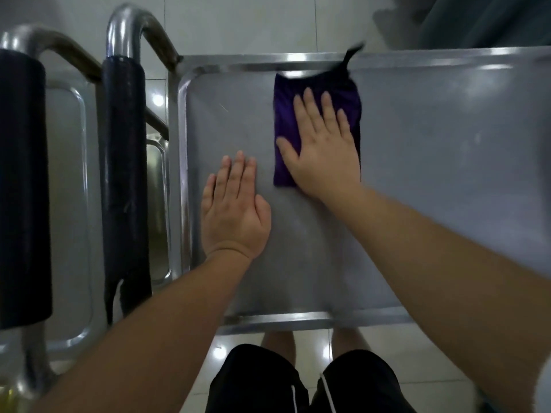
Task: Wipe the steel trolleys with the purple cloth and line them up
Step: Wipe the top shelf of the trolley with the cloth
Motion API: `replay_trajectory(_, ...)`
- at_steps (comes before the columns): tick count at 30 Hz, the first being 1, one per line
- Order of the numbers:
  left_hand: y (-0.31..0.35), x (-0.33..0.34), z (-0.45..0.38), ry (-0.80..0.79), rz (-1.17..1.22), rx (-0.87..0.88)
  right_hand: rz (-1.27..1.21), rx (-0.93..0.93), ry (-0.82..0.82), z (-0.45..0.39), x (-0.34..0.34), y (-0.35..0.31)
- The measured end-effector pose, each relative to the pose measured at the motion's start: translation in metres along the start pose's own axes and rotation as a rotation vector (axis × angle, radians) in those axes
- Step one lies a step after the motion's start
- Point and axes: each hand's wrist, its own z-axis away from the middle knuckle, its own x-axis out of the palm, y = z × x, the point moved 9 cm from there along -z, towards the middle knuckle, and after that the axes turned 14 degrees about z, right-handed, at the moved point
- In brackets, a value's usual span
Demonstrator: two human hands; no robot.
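I am in the wiping step on the nearest steel trolley [417, 180]. My right hand [323, 147] lies flat on the purple cloth [287, 114], fingers straight and slightly spread, pressing it onto the top tray close to the far edge, about midway along it; a dark loop of the cloth hangs over that far rim. My left hand [234, 205] rests palm down on bare steel beside the cloth, nearer the left edge, fingers straight and together, holding nothing; I judge it is bracing the trolley. A second trolley [68, 186] stands just to the left, its black-sleeved handle [24, 189] next to the first trolley's handle [125, 180]. The right part of the tray looks unwiped, though I cannot be sure. Next I would sweep the cloth towards the right edge and near edge with even pressure, then turn to the other trolley, lining up later
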Motion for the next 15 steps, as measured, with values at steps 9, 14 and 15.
replay_trajectory(9, 0.002, -0.004, -0.001, -0.017, 0.047, -0.031, 0.017, -0.226, -0.104, 0.226, 0.041, -0.014)
replay_trajectory(14, 0.004, -0.007, -0.001, -0.030, 0.044, -0.056, 0.026, -0.349, -0.167, 0.260, 0.047, -0.012)
replay_trajectory(15, 0.005, -0.008, -0.001, -0.042, 0.043, -0.056, 0.055, -0.396, -0.180, 0.263, 0.049, -0.011)
